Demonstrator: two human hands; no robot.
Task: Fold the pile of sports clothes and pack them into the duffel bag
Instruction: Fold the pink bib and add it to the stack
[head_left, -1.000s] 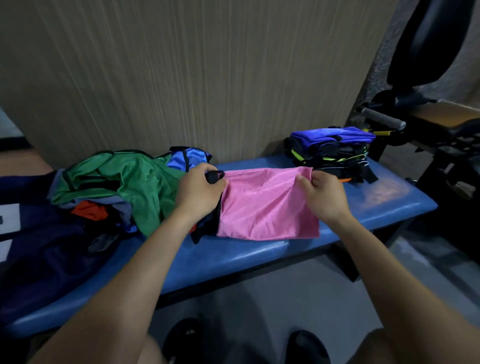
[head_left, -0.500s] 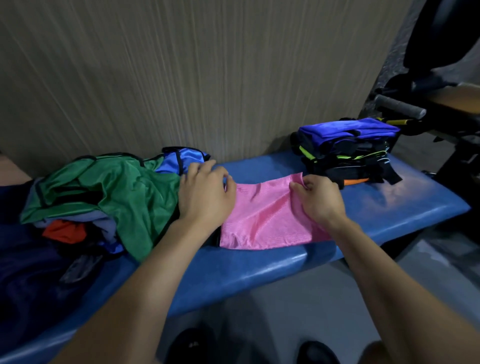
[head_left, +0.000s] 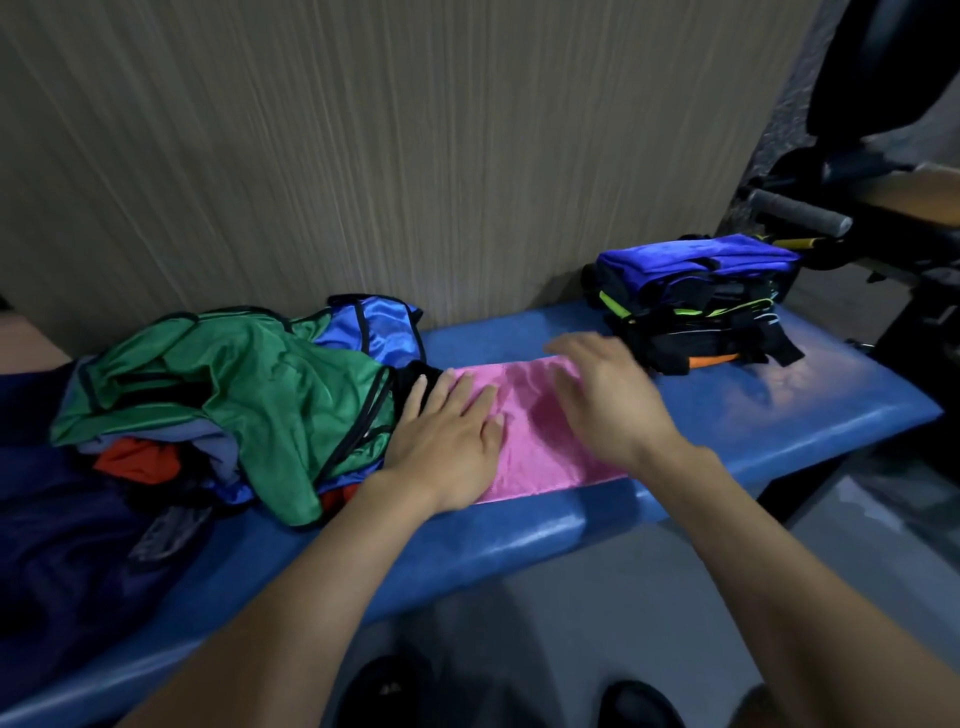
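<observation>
Left hand (head_left: 447, 447) flat on pink garment (head_left: 530, 441), right hand (head_left: 602, 395) spread above it, blurred, contact unclear; apparently smoothing the fold on bench (head_left: 779, 415).

Two bare forearms seen, no sleeves down to the frame edge. Left hand (head_left: 447, 441) and right hand (head_left: 608, 400) bare too: no gloves, rings, watch or wristband showed. Right hand blurred. Dark, probably black, shoes (head_left: 636, 706) worn, toes only visible at bottom edge; details too dim to tell.
</observation>
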